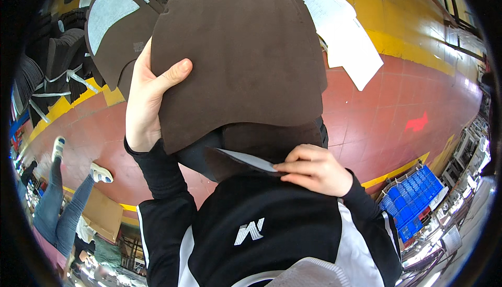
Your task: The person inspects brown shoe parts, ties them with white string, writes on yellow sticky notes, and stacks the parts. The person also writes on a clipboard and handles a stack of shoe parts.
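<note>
A large dark brown panel (240,52) of suede-like sheet, rounded at the far end, lies across my lap. My left hand (149,85) grips its left edge, thumb on top and the other fingers hidden underneath. Close to my chest, my right hand (316,169) pinches the edge of another brown piece (222,162). That piece is bent up, showing a pale grey underside. Between the two, part of a further brown sheet (256,138) shows below the large panel's near edge; whether it joins the pinched piece I cannot tell.
Brown cut pieces with a pale patch (111,18) lie at far left, beside tied bundles (60,59) of dark pieces. White paper sheets (340,31) are at far right. A blue crate (413,198) stands at right. Another person's legs (65,208) and a cardboard box (103,215) are at left.
</note>
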### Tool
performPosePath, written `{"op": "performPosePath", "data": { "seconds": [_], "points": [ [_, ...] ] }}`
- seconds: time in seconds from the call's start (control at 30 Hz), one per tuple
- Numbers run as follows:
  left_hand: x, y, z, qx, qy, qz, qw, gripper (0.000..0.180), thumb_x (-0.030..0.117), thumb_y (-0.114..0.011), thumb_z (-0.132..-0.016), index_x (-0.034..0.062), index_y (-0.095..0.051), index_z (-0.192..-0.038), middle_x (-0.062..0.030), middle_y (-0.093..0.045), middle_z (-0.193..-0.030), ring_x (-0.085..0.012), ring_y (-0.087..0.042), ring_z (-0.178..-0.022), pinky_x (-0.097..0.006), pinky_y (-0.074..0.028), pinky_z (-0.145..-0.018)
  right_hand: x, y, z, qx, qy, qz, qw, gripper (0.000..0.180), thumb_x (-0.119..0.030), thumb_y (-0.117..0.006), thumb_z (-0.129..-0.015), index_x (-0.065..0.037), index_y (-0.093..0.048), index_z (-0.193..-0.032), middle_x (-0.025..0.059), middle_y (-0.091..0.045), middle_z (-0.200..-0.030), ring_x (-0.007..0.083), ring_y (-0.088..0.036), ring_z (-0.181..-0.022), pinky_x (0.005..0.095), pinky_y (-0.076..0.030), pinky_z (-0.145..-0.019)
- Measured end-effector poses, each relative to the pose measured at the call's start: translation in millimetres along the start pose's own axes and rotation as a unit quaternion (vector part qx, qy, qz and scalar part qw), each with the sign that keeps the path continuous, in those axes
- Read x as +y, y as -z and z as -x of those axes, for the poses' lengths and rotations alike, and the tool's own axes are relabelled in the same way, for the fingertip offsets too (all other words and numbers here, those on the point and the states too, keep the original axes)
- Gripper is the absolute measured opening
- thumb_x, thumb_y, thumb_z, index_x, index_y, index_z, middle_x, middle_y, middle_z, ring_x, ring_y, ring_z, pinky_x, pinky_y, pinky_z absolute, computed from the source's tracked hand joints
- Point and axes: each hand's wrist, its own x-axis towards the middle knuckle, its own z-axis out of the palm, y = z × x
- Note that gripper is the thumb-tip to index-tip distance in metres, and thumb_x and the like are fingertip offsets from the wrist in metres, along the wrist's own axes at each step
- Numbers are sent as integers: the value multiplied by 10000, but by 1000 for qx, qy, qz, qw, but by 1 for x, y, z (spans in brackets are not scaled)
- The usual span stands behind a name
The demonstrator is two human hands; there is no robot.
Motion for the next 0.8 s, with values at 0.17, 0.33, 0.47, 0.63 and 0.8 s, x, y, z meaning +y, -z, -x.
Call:
{"op": "performPosePath", "data": {
  "seconds": [0.17, 0.33, 0.47, 0.63, 0.8],
  "points": [
    [-5, 4, 3, 52, -40, 118, 991, 581, 79, -737, -816, -6, -463, -1321, -161, -606, -1185, -243, -642, -1002, -331, -516, -885, -1, -11, 8, 246, -45, 173, 953, 210, -148, -790, -714, -123, -754, -919, 124, -580, -1211, 299, -558, -1066, 388, -459, -871],
    [-8, 7, 1, 125, -83, 89, 985, 519, 117, -679, -880, 24, -451, -1336, -132, -594, -1232, -242, -628, -1044, -356, -514, -889, 6, -30, 11, 362, -103, 131, 917, 250, 16, -754, -736, -86, -736, -963, 136, -573, -1199, 279, -602, -979, 349, -507, -843],
    [-10, 9, 3, 122, -85, 102, 984, 500, 114, -676, -883, 22, -466, -1327, -129, -597, -1234, -237, -622, -1055, -354, -504, -900, 9, -22, 8, 370, -73, 190, 906, 344, 62, -729, -749, -15, -673, -1079, 121, -626, -1060, 254, -627, -976, 321, -520, -849],
    [-12, 13, 2, 95, -103, 107, 984, 495, 107, -669, -888, 22, -462, -1329, -130, -601, -1231, -234, -624, -1053, -346, -505, -904, 0, -21, 5, 389, -121, 111, 906, 370, 43, -754, -733, -11, -669, -1089, 118, -619, -1027, 249, -634, -938, 315, -522, -810],
    [-11, 11, 3, 110, -94, 88, 986, 519, 131, -688, -878, 18, -457, -1329, -125, -604, -1225, -225, -624, -1052, -342, -503, -904, 0, -13, 9, 334, -80, 132, 930, 341, 14, -773, -728, 1, -644, -1043, 103, -623, -956, 246, -645, -873, 321, -520, -739]
  ]
}}
